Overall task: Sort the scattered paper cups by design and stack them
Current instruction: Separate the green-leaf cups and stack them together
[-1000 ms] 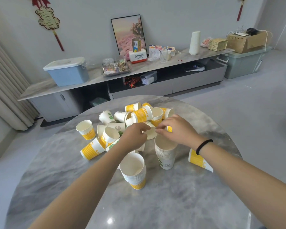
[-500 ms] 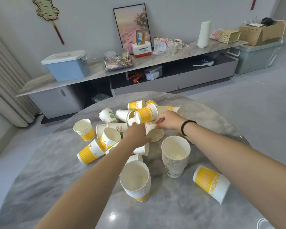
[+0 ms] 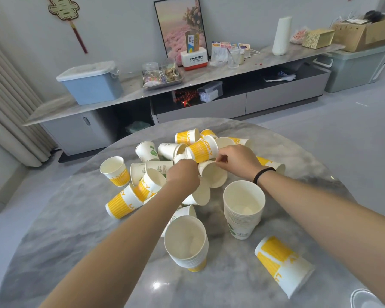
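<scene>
Trouble is your right hand (image 3: 233, 161) pinching that white cup's (image 3: 212, 175) rim mid-pile while your left hand (image 3: 182, 176) sits curled, grip unclear, so tugging could roll the yellow cup (image 3: 201, 150) leaning above.

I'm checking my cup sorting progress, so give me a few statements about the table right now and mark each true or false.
1. Two upright stacks stand near the person: a yellow-striped stack and a green-leaf stack. True.
2. A yellow LUCKY cup lies on its side at the table's near right. True.
3. The black wristband is on the left wrist. False: it is on the right wrist.
4. Both hands rest on the stacks. False: the left hand and right hand are in the scattered pile.
5. Every cup is stacked. False: many lie loose.
</scene>
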`<state>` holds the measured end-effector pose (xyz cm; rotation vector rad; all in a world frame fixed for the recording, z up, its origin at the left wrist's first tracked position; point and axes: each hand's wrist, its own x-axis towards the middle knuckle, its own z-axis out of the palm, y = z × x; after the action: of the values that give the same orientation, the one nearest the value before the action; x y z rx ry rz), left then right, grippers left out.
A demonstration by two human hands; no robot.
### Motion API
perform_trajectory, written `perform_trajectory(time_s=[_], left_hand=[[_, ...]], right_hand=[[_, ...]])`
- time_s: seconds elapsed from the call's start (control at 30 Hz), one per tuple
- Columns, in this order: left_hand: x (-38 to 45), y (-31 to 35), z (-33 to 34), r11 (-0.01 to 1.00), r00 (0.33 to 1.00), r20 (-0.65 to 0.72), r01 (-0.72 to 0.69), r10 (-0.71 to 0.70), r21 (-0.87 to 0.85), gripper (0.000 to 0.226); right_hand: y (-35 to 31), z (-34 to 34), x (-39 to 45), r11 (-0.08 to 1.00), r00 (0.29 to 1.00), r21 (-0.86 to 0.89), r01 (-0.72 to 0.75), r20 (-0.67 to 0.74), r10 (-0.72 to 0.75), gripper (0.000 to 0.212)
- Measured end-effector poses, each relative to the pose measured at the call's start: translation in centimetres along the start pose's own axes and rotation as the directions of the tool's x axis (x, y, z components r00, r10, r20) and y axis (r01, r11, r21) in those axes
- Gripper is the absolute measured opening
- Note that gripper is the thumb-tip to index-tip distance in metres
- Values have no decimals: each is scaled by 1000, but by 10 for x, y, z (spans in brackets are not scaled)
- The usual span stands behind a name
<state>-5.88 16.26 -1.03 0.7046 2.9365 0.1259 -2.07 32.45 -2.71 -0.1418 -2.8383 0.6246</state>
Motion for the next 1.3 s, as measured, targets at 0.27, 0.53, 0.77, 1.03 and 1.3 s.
perform_trajectory(time_s=[0.27, 0.53, 0.77, 1.03, 1.3], left_hand=[[-24, -7, -22, 984, 998, -65, 6, -18, -177, 20], [-45, -6, -41, 942, 989, -133, 19, -68, -335, 19], [-72, 4, -97, 830, 965, -243, -54, -100, -554, 19], [-112, 47, -115, 766, 976, -219, -129, -16, -630, 21], [-110, 63, -78, 772, 971, -231, -102, -59, -627, 30]], right_hand=[[-6, -29, -17, 997, 998, 48, -55, -38, 57, 10], [-13, -47, -32, 952, 976, 243, -185, -65, 206, 8], [-32, -110, -51, 923, 916, 336, -188, -279, 288, 10], [-52, -173, -97, 818, 806, 556, -144, -414, 423, 19], [-53, -170, -122, 805, 800, 530, -268, -343, 493, 23]])
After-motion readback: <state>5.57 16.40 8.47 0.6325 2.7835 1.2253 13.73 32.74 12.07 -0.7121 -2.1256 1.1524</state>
